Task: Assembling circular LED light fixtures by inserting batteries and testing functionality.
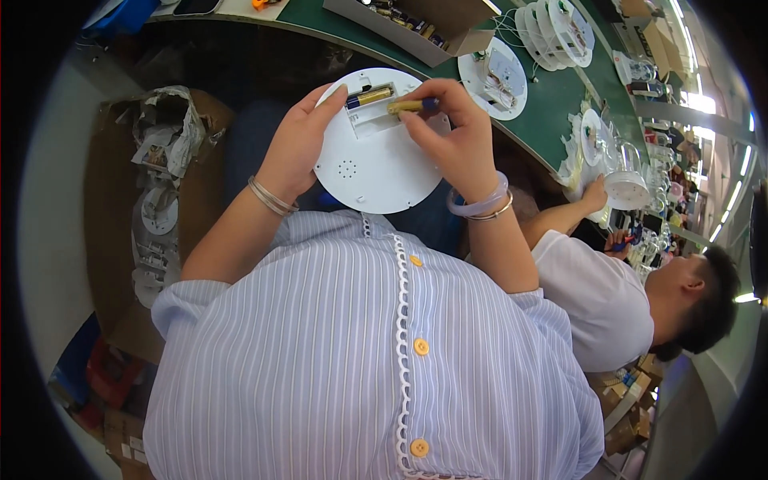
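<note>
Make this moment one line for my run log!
left hand: holds white disc | right hand: pinches battery | slot: another battery inside | box: on green table

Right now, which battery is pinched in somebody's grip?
The tilted battery in the person's right grip. The compartment battery lies inside the white disc; more batteries sit in the cardboard box.

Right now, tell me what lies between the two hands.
In the head view, a round white housing lies between the left hand and right hand; a gold-and-blue battery lies in its open compartment, the right hand pinching another battery.
</note>
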Tool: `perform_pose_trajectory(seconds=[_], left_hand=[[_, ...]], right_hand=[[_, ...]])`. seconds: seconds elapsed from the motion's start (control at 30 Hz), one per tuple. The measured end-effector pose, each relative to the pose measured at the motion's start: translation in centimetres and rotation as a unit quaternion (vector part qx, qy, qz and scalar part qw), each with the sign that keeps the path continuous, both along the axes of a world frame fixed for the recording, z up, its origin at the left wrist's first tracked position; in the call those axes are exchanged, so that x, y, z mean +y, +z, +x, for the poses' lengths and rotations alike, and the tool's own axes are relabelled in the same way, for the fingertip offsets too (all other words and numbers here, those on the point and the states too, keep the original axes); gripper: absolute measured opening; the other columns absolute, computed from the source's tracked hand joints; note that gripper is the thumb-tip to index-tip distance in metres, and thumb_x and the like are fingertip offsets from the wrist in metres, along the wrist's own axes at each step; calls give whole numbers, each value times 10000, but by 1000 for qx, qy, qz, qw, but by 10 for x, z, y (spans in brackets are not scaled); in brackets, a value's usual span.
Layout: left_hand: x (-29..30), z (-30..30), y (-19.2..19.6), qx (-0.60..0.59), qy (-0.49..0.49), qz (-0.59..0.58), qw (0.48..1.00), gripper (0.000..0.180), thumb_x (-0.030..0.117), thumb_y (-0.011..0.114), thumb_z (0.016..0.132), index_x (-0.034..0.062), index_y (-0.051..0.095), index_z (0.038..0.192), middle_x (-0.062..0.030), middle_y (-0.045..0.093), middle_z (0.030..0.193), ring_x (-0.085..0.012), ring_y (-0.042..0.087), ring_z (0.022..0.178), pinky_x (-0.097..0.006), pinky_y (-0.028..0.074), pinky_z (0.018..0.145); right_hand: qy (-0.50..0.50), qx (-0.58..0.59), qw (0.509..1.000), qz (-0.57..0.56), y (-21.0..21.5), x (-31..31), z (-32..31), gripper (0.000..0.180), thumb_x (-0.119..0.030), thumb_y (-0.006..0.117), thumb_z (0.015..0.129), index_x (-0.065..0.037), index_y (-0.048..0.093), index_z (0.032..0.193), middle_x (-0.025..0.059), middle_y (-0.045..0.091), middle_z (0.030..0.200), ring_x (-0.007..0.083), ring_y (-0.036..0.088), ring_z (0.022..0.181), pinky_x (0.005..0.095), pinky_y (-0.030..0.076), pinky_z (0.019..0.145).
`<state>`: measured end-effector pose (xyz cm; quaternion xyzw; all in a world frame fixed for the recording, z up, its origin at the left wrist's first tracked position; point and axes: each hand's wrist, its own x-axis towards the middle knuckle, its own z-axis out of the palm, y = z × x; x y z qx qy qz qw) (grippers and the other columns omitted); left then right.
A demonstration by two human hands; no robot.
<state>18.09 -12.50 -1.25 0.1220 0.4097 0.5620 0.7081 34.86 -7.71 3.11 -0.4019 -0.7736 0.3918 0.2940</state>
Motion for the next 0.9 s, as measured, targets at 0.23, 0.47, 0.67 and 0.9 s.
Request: perform_pose_trajectory(seconds=[0.23,0.47,0.67,0.9], left_hand=[[-7,7,1,56,-20,49,997,323,213,494,808,23,469,1068,-82,575,900,-129,583,751,-219,481,598],[-8,6,8,55,-26,47,997,308,199,491,808,22,478,1060,-81,575,889,-115,579,726,-215,477,592],[-8,4,8,97,-39,67,992,301,186,489,807,19,482,1057,-79,573,890,-110,572,730,-211,471,603],[-10,1,3,113,-46,75,990,282,170,483,810,8,488,1041,-77,569,888,-102,558,745,-204,456,633]], right_hand=[[-5,-71,993,97,-3,-5,3,290,-107,674,623,-43,574,888,64,509,806,165,492,742,244,409,681],[-27,-153,952,265,3,-7,1,331,-145,663,629,-34,551,920,89,475,819,198,475,788,275,408,694],[-61,15,985,-158,2,-1,4,435,-175,649,668,-13,448,1018,76,510,858,141,511,758,234,432,678],[-29,-31,975,-220,-2,4,0,383,-173,665,664,-32,443,942,70,521,843,108,520,722,216,443,642]])
